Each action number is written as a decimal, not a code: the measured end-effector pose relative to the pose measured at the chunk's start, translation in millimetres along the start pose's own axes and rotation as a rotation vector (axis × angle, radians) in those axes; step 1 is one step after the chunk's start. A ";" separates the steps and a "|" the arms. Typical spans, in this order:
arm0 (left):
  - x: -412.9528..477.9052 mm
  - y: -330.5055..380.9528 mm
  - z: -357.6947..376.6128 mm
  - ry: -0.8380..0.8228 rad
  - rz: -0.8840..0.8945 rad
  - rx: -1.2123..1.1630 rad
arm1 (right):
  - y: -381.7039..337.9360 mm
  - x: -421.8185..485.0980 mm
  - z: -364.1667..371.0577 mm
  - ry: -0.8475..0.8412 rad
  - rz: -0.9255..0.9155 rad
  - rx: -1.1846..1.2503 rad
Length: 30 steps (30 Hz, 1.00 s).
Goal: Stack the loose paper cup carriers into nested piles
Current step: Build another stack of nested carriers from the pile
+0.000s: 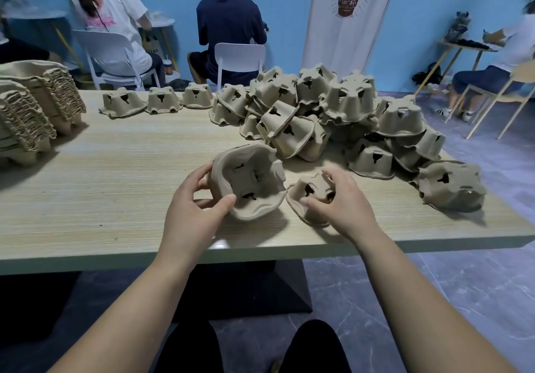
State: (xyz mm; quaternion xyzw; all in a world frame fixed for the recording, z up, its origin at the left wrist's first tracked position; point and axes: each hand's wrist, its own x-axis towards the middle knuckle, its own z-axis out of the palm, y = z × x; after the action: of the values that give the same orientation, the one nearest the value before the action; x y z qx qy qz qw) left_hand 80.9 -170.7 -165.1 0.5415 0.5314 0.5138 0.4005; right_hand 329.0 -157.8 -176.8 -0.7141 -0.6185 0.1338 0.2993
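A blue-walled room holds a pale wood-grain surface (pixel 115 170) that fills the middle of the view. At 12 o'clock beyond it, two people sit with their backs turned on white chairs (pixel 240 57).

Both bare forearms reach in from 6 o'clock. The left hand (pixel 194 207) is raised just above the surface at the centre and grips a tilted carrier (pixel 249 181). The carrier's hollow side faces the camera, the thumb presses its near rim, and the fingers (pixel 199 175) curl round its 9 o'clock edge. The right hand (pixel 341 204) arches over a second carrier (pixel 309 196), which lies upside down on the surface just to the 3 o'clock side of the first. Its fingers hook over the top and the thumb sits against the side, grasping it.

A heap of loose carriers (pixel 347 103) spreads from 1 to 3 o'clock. A row of three single carriers (pixel 162 100) stands at 11 o'clock along the far edge. Two nested piles (pixel 37 94) lie on their sides at 9 to 10 o'clock.

On the wall at 1 o'clock hangs a white banner (pixel 347 10). It shows a drawn brown cup carrying Chinese characters, too small to read with certainty.
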 end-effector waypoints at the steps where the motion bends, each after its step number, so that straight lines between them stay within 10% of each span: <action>1: -0.3 0.5 1.6 0.004 0.002 0.009 | 2.2 -0.2 -1.9 0.009 -0.010 0.028; 12: 1.1 2.0 25.2 -0.043 -0.035 -0.075 | -8.0 -3.5 -8.9 -0.009 0.236 0.917; 21: 2.3 7.2 36.4 -0.088 -0.036 -0.075 | -19.1 -10.2 -15.6 0.151 -0.194 0.309; 30: 2.4 6.3 30.4 -0.071 -0.038 -0.093 | 1.0 -3.8 -32.7 0.283 -0.015 0.369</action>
State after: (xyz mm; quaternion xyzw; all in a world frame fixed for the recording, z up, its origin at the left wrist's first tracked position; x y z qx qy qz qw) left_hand 111.5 -165.6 -163.2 0.5302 0.5025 0.5107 0.4534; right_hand 347.4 -170.1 -152.4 -0.6545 -0.5406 0.1408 0.5095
